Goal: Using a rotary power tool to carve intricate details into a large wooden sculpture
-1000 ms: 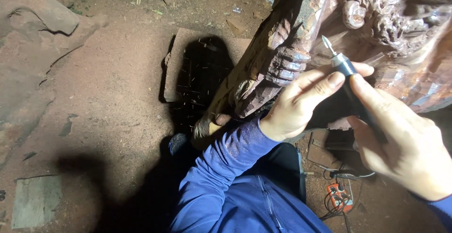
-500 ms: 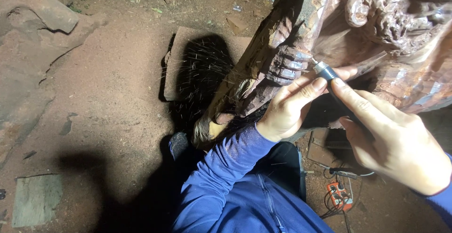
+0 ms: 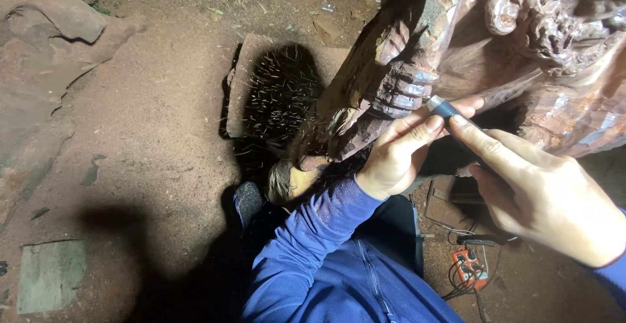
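Note:
A large reddish-brown wood carving (image 3: 521, 42) fills the upper right, with a clawed foot (image 3: 398, 88) cut into its lower edge. A slim blue-grey rotary carving tool (image 3: 445, 109) presses its tip against the wood beside that foot. My left hand (image 3: 401, 150), in a blue sleeve, pinches the tool near its front end. My right hand (image 3: 541, 189) grips the tool's body from behind, index finger stretched along it. Fine wood dust sprays down to the left of the carving.
The ground is red dirt covered in wood dust. A flat stone slab (image 3: 244, 85) lies behind the carving's base. A grey board (image 3: 49, 274) sits at lower left. An orange power strip with cables (image 3: 469, 267) lies at lower right, near my dark shoe (image 3: 248, 202).
The tool tip has moved down and left along the carving, from the open side toward the clawed foot. Both hands followed it. Dust keeps spraying.

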